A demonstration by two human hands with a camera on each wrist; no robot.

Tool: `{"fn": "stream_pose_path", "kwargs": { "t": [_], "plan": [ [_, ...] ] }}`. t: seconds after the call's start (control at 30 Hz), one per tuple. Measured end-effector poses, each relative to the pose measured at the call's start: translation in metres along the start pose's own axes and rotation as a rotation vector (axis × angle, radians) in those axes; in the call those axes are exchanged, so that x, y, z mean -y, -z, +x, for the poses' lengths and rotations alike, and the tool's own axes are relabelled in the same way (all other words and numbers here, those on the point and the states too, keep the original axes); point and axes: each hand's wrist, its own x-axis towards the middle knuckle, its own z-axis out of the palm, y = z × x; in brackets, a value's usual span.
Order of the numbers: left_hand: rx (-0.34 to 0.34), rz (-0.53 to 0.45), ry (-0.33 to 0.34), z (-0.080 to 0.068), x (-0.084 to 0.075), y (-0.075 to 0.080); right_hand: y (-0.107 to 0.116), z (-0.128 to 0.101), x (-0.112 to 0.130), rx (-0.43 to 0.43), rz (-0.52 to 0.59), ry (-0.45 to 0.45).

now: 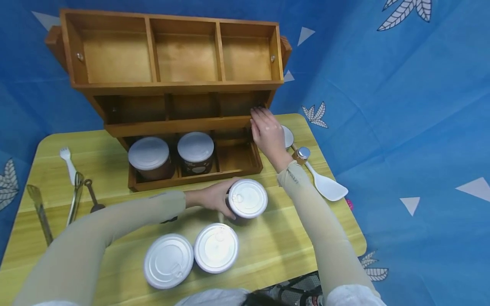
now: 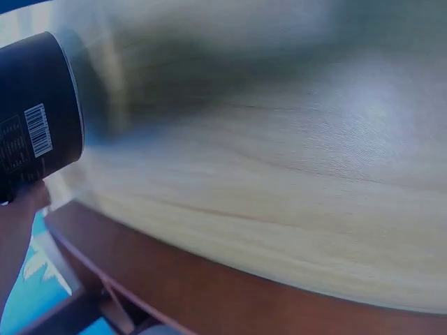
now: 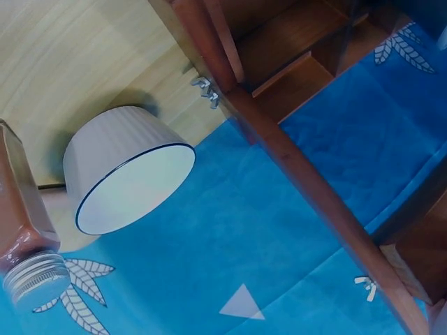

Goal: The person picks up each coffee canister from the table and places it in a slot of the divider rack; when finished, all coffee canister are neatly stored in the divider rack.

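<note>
My left hand (image 1: 214, 196) grips a can (image 1: 248, 198) round its side; the pull-tab lid faces up, above the table in front of the rack. Its dark wall (image 2: 42, 115) carries a barcode in the left wrist view. My right hand (image 1: 269, 132) holds the right end of the middle tier of a three-tier wooden rack (image 1: 180, 125), fingers over the front rim and thumb before it. In the rack's bottom tier stand a left can (image 1: 149, 154) and a middle can (image 1: 195, 147); the right compartment holds none. Two more lidded cans, one left (image 1: 169, 261) and one right (image 1: 216, 248), stand close together near me.
Left of the rack lie a white fork (image 1: 68, 163), tongs (image 1: 75, 199), a small dark spoon (image 1: 93, 195) and a metal utensil (image 1: 41, 214). To the right are a white bowl (image 3: 133, 174), a jar with a silver lid (image 1: 302, 155) and a white spatula (image 1: 329, 187). Blue cloth hangs behind.
</note>
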Motion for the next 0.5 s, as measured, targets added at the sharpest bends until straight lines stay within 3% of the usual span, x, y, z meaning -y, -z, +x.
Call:
{"fn": "stream_pose_path", "kwargs": {
  "t": [0.2,0.5],
  "plan": [
    [-0.218,0.008,0.023,0.000,-0.020,0.012,0.001,0.000,-0.002,0.004,-0.014,-0.004],
    [-0.462,0.060,0.210,0.007,-0.034,0.023,0.005,0.001,0.000,0.050,-0.005,-0.010]
  ]
}}
